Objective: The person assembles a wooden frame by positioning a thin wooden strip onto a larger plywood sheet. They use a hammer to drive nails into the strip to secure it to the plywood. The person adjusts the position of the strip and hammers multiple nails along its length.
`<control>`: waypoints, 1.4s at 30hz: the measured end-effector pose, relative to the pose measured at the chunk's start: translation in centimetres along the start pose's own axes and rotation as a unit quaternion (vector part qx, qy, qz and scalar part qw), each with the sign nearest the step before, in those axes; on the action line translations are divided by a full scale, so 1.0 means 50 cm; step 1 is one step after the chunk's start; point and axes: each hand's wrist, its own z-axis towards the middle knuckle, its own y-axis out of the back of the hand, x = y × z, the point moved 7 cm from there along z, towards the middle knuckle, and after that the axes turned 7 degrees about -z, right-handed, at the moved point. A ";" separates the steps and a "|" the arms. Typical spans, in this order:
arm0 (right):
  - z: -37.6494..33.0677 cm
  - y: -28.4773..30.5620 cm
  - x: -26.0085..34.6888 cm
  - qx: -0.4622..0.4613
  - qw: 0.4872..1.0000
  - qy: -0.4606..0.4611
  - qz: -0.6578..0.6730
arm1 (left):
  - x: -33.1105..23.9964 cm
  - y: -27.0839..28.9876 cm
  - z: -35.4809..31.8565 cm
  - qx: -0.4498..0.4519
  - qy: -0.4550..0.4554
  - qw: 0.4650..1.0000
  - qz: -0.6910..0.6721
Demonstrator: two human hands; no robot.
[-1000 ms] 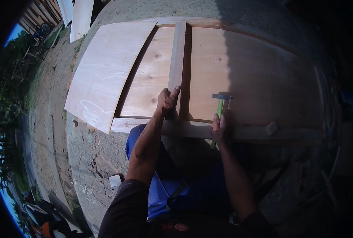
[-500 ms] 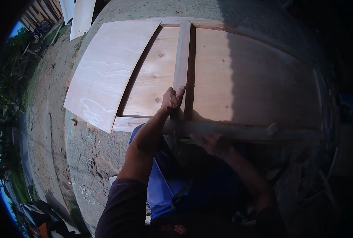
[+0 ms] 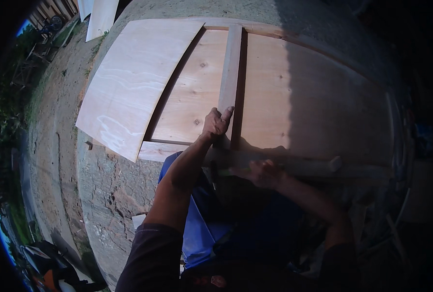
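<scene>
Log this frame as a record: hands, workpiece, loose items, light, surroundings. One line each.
Left hand: gripping the wooden crossbar toward its near end
Right hand: closed on the green handle of a hammer, blurred
Workpiece: wooden frame with plywood backing
Loose items: plywood sheet over the frame's left end; small block on the near rail
Light: left side sunlit, right side shaded
Surroundings: rough ground, pale boards upper left

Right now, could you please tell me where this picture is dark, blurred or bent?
Head view: a sharp shadow edge crosses the plywood panel, leaving its right part dim; head view: the hammer in the right grip is blurred, its outline hard to read; head view: the far rail looks bowed, consistent with fisheye distortion.
</scene>
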 end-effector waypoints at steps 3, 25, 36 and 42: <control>-0.006 0.075 0.041 -0.064 0.983 0.162 -0.062 | -0.025 0.007 0.007 -0.008 -0.006 1.000 0.003; -0.027 0.065 0.028 -0.213 0.924 -0.171 0.268 | -0.006 0.025 0.006 0.180 0.038 0.966 0.181; 0.005 0.081 0.033 -0.207 0.926 -0.202 0.242 | -0.010 0.038 -0.018 0.192 0.032 0.974 0.118; 0.021 0.088 0.039 -0.201 0.912 -0.228 0.277 | 0.048 0.070 -0.047 0.015 0.052 0.984 0.168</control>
